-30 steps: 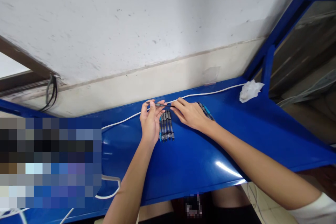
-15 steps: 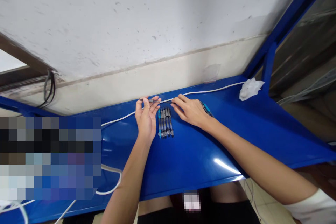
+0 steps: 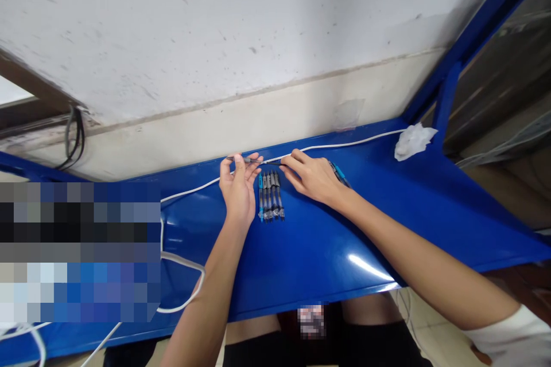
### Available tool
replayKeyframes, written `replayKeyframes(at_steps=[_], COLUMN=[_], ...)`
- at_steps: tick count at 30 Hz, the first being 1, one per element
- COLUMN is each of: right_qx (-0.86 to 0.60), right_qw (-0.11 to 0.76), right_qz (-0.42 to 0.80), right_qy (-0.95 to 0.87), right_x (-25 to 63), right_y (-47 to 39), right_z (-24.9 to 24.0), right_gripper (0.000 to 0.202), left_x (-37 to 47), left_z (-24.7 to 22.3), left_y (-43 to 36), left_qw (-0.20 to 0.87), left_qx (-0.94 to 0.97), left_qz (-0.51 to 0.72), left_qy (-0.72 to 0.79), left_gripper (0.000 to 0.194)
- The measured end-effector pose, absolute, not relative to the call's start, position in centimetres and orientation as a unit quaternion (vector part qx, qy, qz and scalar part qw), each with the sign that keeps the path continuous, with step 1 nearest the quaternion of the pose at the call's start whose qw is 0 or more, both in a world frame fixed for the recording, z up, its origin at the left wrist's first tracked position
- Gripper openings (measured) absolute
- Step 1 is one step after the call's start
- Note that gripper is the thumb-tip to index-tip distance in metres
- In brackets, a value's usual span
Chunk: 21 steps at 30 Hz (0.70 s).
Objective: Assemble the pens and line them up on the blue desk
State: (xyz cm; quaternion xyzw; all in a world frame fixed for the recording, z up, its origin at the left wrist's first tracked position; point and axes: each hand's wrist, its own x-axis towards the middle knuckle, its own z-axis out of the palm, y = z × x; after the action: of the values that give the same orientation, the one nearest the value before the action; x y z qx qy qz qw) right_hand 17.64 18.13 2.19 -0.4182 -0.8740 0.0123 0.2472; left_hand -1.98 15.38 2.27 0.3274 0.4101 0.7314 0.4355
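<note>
Between the thumb and fingers of my left hand (image 3: 239,192) is a dark pen (image 3: 247,159) with a grey grip, lying nearly level, its tip end to the right. My right hand (image 3: 317,178) pinches a thin dark rod (image 3: 274,163) that looks like a pen refill and lines up with that tip end. Whether rod and pen touch is too small to tell. Below, between both hands, several pens (image 3: 270,198) lie side by side, the leftmost one bright blue. More pens (image 3: 339,173) lie beyond my right wrist, partly hidden by it.
The blue table (image 3: 301,258) meets a stained white wall (image 3: 258,40). A white cable (image 3: 344,146) runs along its back edge, behind my hands. Crumpled white plastic (image 3: 415,141) sits at the back right, beside a blue frame post (image 3: 447,92). Blurred blocks hide the left side.
The view has shifted slightly. Both hands keep nearly the same pose, and the pen in my left hand is tilted a little more down toward the right.
</note>
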Motion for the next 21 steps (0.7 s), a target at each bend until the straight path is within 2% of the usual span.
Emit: replayKeyframes(at_steps=[15,21], right_qx=[-0.396,-0.356], right_qw=[0.265,0.342], right_qz=[0.006,0.105], right_qy=[-0.879,-0.863], right_x=[17.5,17.3], right_y=[18.0,18.0], right_z=[1.9,1.7], right_gripper=[0.035,0.020], left_x=[-1.1,-0.5], left_z=[1.9,1.5], left_y=[15.2,14.7], left_qw=[0.474,0.488], left_qx=[0.383,0.415], left_qz=[0.672,0.643], left_qy=[0.421,0.421], left_gripper=[0.033,0.026])
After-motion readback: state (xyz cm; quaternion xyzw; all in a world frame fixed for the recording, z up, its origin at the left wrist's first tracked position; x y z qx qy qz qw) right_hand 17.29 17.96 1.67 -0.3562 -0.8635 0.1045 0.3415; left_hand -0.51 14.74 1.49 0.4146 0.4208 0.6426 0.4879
